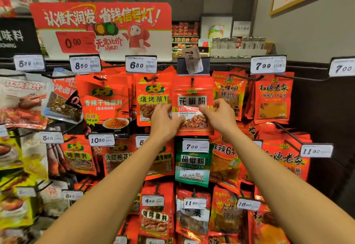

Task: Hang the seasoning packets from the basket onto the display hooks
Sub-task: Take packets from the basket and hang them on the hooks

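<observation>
I judge one red foil seasoning packet (pixel 192 107) nearly hung on its black hook (pixel 192 82), pinched by left hand (pixel 163 119) and right hand (pixel 221 117); basket unseen.

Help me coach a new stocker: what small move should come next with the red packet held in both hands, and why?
Probably ease both hands off. The packet already seems threaded on its hook, hanging straight above the green packet. The left hand and right hand grip its side edges, so a gentle release should leave it hanging.
</observation>
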Motion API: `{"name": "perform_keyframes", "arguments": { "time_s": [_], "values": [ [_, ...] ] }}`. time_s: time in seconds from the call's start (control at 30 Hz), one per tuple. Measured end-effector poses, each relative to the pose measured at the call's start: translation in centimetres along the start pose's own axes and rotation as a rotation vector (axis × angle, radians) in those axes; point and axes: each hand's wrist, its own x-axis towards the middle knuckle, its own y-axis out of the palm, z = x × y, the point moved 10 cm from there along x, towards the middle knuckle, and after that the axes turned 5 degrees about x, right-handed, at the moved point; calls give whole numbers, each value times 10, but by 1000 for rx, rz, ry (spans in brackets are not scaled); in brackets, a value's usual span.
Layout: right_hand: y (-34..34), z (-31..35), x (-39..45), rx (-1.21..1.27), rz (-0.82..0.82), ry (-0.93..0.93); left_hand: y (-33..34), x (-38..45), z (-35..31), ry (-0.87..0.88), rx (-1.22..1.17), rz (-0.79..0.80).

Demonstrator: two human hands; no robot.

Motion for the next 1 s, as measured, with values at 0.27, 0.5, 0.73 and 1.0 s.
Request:
{"name": "perform_keyframes", "arguments": {
  "time_s": [0.27,0.5,0.73,1.0],
  "values": [
    [-50,-26,-97,212,-182,-110,-32,-74,65,-136,-253,-44],
    [60,-195,-224,392,259,408,55,-214,210,-632,-488,182],
    [161,-415,-412,131,550,936,155,-417,367,-1198,-417,287],
    [222,-618,-602,-335,892,1000,233,-630,531,-1637,-324,310]
  ]
}}
